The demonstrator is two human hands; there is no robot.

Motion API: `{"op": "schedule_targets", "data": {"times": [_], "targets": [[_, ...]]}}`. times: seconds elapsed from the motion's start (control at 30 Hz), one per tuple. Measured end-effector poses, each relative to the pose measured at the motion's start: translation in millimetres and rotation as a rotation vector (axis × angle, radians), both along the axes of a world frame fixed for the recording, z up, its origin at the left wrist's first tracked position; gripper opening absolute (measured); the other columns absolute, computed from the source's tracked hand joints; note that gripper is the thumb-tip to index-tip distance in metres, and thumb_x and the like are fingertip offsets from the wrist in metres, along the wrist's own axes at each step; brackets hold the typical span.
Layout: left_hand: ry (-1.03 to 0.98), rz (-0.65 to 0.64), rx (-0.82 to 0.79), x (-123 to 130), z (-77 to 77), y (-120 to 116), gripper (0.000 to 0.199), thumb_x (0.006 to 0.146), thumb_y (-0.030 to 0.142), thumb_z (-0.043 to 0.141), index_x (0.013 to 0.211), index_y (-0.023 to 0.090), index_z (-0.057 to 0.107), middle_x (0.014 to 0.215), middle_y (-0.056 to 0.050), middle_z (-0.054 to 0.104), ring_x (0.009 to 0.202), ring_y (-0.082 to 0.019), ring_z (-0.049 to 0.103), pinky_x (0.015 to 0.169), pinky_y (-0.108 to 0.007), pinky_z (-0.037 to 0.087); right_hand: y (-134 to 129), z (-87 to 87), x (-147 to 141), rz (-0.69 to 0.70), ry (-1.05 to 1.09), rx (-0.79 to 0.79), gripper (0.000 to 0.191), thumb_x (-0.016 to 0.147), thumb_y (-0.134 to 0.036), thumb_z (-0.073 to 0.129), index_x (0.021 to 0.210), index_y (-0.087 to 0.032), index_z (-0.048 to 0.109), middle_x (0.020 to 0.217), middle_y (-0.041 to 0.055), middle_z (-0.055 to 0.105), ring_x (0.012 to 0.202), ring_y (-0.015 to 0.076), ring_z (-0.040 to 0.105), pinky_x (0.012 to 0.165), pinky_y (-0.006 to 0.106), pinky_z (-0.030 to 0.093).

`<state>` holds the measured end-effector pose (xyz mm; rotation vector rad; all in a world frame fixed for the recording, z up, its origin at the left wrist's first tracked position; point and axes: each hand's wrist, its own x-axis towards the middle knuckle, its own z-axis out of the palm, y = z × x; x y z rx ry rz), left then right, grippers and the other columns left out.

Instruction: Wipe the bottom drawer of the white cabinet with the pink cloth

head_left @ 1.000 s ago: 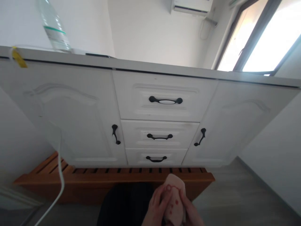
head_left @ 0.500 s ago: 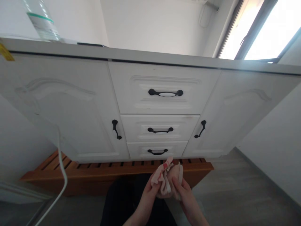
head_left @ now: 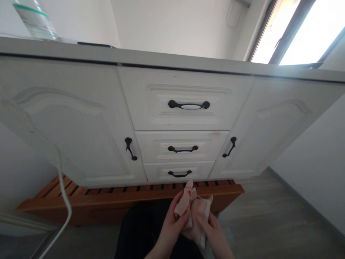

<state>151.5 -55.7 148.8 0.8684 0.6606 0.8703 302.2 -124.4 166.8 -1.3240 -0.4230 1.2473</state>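
A crumpled pink cloth [head_left: 198, 207] with pale edging and a few red marks is bunched between my two hands, above my lap. On its left side, my left hand [head_left: 170, 222] is closed, thumb and fingers pinching a fold. My right hand [head_left: 212, 227] grips the right part, its thumb lying over the fabric. The fingers behind the cloth are hidden. Just beyond the cloth runs a slatted wooden bench [head_left: 107, 203].
A white cabinet [head_left: 183, 81] with black-handled drawers and doors fills the view ahead. On its top stand a clear bottle [head_left: 36, 21] and a flat dark object [head_left: 95, 45]. A white cable [head_left: 66, 205] hangs at the left. Grey floor [head_left: 264, 216] lies right.
My hands have shifted the folds, so the cloth looks more bunched on the left and hangs lower on the right. The view has moved slightly.
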Motion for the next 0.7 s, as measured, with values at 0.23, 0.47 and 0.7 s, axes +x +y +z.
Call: {"op": "schedule_targets", "data": {"times": [0.23, 0.47, 0.7], "targets": [[0.022, -0.066, -0.063, -14.6, 14.9, 7.6, 0.049, 0.09, 0.041, 0.059, 0.137, 0.024, 0.06, 0.147, -0.009, 0.058, 0.139, -0.029, 0.051, 0.123, -0.052, 0.031, -5.3, 10.5, -6.2, 0.006, 0.177, -0.052, 0.068, 0.058, -0.063, 0.085, 0.109, -0.018, 0.076, 0.106, 0.0138, 0.078, 0.11, 0.0369, 0.07, 0.101, 0.049, 0.052], [0.699, -0.437, 0.995, -15.6, 33.1, -6.5, 0.08, 0.079, 0.011, 0.051, 0.153, 0.04, 0.037, 0.17, 0.005, 0.017, 0.158, -0.034, 0.011, 0.124, -0.061, 0.024, -1.4, 28.3, -17.4, -0.028, 0.323, 0.038, 0.068, 0.067, -0.067, 0.081, 0.118, -0.022, 0.073, 0.125, 0.0117, 0.073, 0.125, 0.0312, 0.063, 0.107, 0.043, 0.049], [0.468, -0.348, 1.129, -11.2, 10.6, -16.2, 0.085, 0.07, 0.014, 0.06, 0.148, 0.042, 0.042, 0.168, 0.001, 0.025, 0.155, -0.041, 0.015, 0.119, -0.063, 0.031, -2.7, 39.2, -11.3, -0.125, 0.399, 0.051, 0.059, 0.057, -0.052, 0.094, 0.1, -0.016, 0.075, 0.095, 0.0102, 0.078, 0.1, 0.03, 0.072, 0.094, 0.042, 0.055]]}}
